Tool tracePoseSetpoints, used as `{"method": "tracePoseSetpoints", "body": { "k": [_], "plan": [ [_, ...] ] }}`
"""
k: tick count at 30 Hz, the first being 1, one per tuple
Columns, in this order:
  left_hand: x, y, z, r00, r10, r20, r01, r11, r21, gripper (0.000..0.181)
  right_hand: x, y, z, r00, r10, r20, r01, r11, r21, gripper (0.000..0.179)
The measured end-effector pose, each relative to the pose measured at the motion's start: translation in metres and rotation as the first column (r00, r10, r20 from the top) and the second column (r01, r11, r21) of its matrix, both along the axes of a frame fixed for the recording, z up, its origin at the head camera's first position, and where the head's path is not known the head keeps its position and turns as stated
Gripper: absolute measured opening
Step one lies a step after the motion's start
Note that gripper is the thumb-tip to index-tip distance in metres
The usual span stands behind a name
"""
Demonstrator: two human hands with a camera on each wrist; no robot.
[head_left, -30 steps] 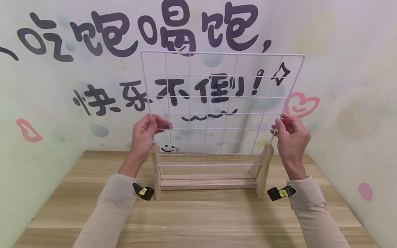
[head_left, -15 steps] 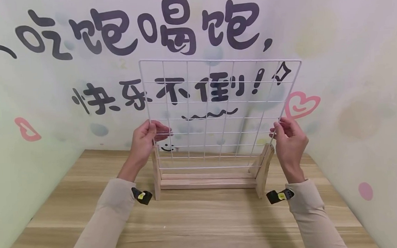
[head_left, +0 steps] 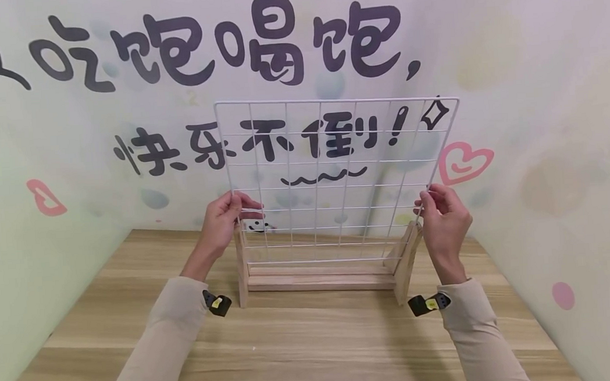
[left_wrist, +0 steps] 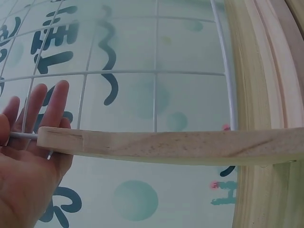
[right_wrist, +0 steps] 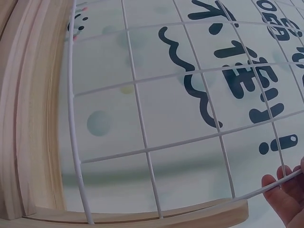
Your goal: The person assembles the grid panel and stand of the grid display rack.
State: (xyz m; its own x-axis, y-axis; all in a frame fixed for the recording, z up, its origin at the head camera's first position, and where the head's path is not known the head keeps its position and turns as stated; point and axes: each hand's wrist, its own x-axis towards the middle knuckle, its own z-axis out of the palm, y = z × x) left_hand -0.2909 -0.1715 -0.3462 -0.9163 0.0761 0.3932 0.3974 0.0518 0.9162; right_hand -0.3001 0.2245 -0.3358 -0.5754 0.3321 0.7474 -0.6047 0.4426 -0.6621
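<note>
A white wire grid panel (head_left: pixel 326 166) leans back between the two side posts of a wooden stand (head_left: pixel 321 281). At its left edge my left hand (head_left: pixel 222 216) pinches the frame wire just above the left post. My right hand (head_left: pixel 445 214) pinches the right edge just above the right post. In the left wrist view, the left hand (left_wrist: pixel 40 147) is beside the tip of the wooden post (left_wrist: pixel 166 145), some fingers extended behind the grid. The right wrist view catches the right hand's fingers (right_wrist: pixel 280 194) on the frame wire; the panel's bottom wire (right_wrist: pixel 73 118) is apart from the wooden rails.
The stand rests on a wood-grain table (head_left: pixel 304 348) toward the back wall (head_left: pixel 539 83), which carries large black lettering. Side walls rise close to the left and right. A black wrist camera (head_left: pixel 217 303) is strapped over each sleeve cuff.
The grid panel has slid down between the posts, and both hands have moved down with it, still gripping its side edges. The wooden stand has stayed in place.
</note>
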Motion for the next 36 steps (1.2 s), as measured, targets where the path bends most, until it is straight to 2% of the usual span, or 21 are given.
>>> {"method": "tracePoseSetpoints", "body": {
  "k": [6, 11, 19, 26, 32, 36],
  "plan": [
    [0.000, 0.001, -0.002, 1.000, 0.006, -0.011, -0.006, 1.000, -0.018, 0.044, 0.000, 0.000, -0.003, 1.000, 0.010, 0.015, -0.009, 1.000, -0.020, 0.020],
    [-0.002, 0.000, -0.004, 0.999, 0.037, -0.037, -0.039, 0.998, -0.059, 0.043, 0.003, -0.001, -0.005, 0.999, 0.022, 0.028, -0.021, 0.999, -0.029, 0.021],
    [-0.003, -0.001, -0.005, 0.999, 0.047, 0.008, -0.046, 0.997, -0.069, 0.043, 0.004, -0.001, -0.007, 0.999, 0.024, 0.041, -0.023, 0.999, -0.031, 0.021],
    [-0.002, -0.005, -0.006, 0.999, 0.039, 0.022, -0.037, 0.995, -0.089, 0.042, 0.001, 0.000, -0.012, 0.999, 0.003, 0.044, -0.002, 1.000, -0.015, 0.019],
    [-0.001, -0.006, -0.012, 0.997, 0.055, 0.050, -0.050, 0.993, -0.108, 0.038, 0.002, -0.001, -0.012, 0.998, 0.033, 0.046, -0.032, 0.999, -0.019, 0.020],
    [-0.001, -0.005, -0.016, 0.998, 0.048, 0.033, -0.045, 0.994, -0.096, 0.037, 0.002, 0.000, -0.014, 0.998, 0.041, 0.048, -0.040, 0.999, -0.022, 0.019]
  ]
}}
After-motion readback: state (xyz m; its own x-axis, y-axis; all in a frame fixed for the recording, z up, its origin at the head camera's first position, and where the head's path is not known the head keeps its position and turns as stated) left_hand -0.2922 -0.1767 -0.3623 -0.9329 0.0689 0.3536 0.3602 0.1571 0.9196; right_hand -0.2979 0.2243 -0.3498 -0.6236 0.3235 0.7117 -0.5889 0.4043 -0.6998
